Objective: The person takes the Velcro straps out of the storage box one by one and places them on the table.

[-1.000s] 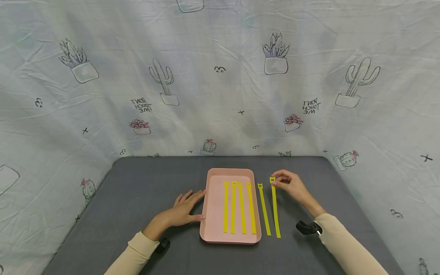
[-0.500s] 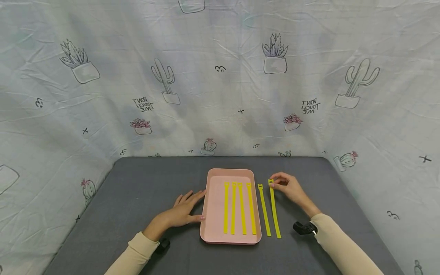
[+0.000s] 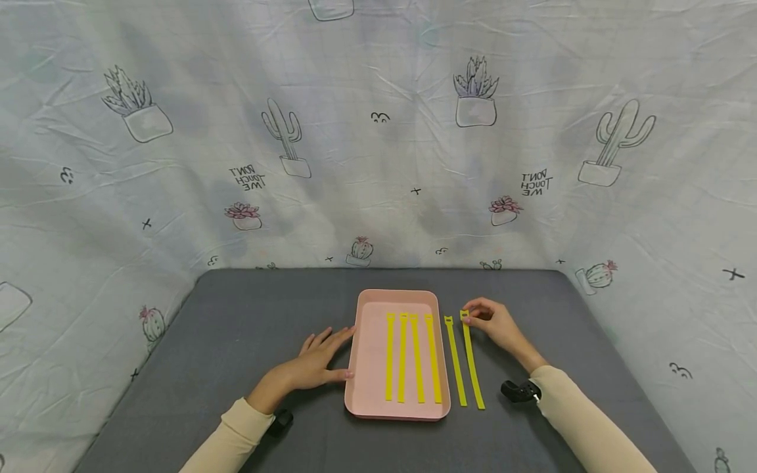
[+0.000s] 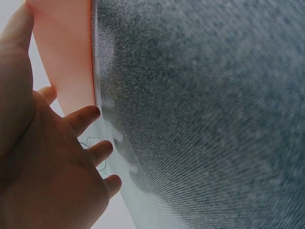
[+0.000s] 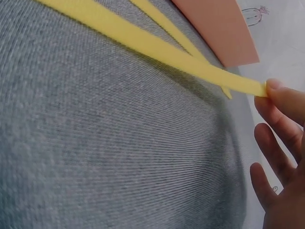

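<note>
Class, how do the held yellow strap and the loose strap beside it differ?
The held strap is pinched by the right hand; the loose strap is untouched. The held strap is raised at one end; the loose strap lies on the table. Both are yellow and slotted.

Yellow strap (image 5: 157, 47) pinched near its slot by the right hand (image 3: 498, 326)

Pink tray (image 3: 369, 378) is touched by the left hand (image 3: 310, 368); four straps (image 3: 402, 358) are laid inside, another strap (image 3: 456, 361) beside.

Left hand (image 3: 316, 364) and right hand (image 3: 495, 325) bare; cream sleeves (image 3: 588, 420), black wrist units (image 3: 518, 392) (left one partly hidden).
</note>
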Motion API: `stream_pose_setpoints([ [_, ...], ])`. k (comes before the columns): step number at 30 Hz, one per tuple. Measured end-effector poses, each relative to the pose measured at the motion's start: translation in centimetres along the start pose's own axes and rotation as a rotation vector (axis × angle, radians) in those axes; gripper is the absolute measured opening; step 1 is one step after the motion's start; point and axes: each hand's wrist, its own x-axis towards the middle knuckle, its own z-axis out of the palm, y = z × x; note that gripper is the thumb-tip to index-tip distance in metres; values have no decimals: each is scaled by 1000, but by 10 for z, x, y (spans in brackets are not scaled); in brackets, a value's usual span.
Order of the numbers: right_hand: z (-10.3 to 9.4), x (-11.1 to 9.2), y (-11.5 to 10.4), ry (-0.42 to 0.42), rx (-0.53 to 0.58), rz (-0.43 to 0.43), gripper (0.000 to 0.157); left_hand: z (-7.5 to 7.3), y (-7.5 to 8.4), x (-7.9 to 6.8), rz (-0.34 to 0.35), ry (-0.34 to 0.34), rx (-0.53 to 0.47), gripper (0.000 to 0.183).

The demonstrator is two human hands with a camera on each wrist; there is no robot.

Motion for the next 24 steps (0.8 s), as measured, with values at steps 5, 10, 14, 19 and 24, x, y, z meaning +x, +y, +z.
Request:
stream_pose_setpoints([
  [5, 5, 3, 2, 14, -19, 5, 25, -3, -3, 2, 10, -1, -4, 87],
  [10, 8, 6, 4, 28, -50, 28, 24, -4, -7, 6, 15, -2, -2, 88],
  [14, 11, 9, 7, 37, -82, 22, 22, -5, -11, 9, 18, 0, 7, 88],
  [19, 15, 13, 9, 63, -109, 13, 21, -7, -15, 13, 24, 4, 15, 89],
  [24, 19, 15, 10, 85, -141, 21, 19, -9, -19, 16, 30, 4, 21, 89],
])
